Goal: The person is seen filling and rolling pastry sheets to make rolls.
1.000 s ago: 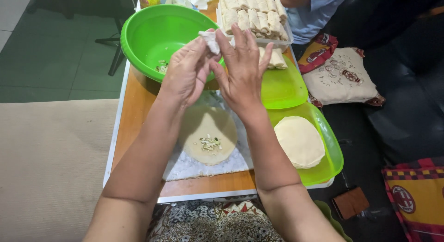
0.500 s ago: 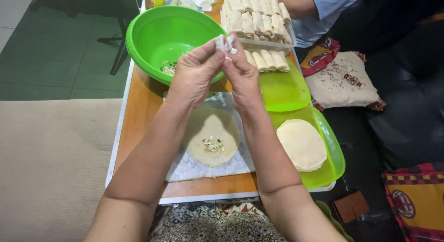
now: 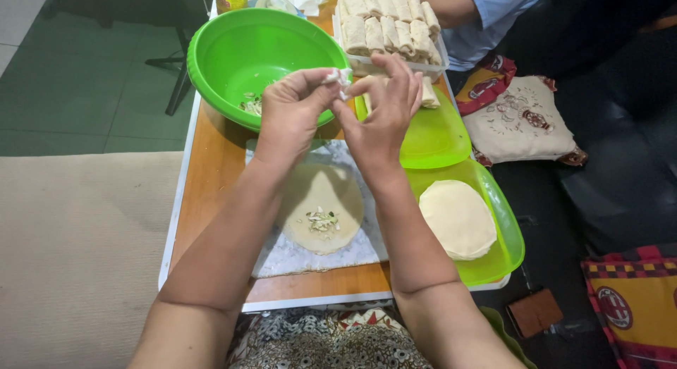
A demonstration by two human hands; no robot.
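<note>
Above a wooden table (image 3: 211, 171), the left hand (image 3: 293, 115) and right hand (image 3: 381, 119) together pinch a small crumpled white scrap (image 3: 337, 77) at the near rim of a round green plastic bowl (image 3: 254, 55). Below, near, lies a round pale wrapper (image 3: 321, 207) topped with chopped filling (image 3: 322, 220).

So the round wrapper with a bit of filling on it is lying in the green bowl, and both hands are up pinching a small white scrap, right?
Not quite. The head view shows the round wrapper lying on the marbled board, not in the green bowl. The rest holds: left hand and right hand pinch a small white scrap.
</note>
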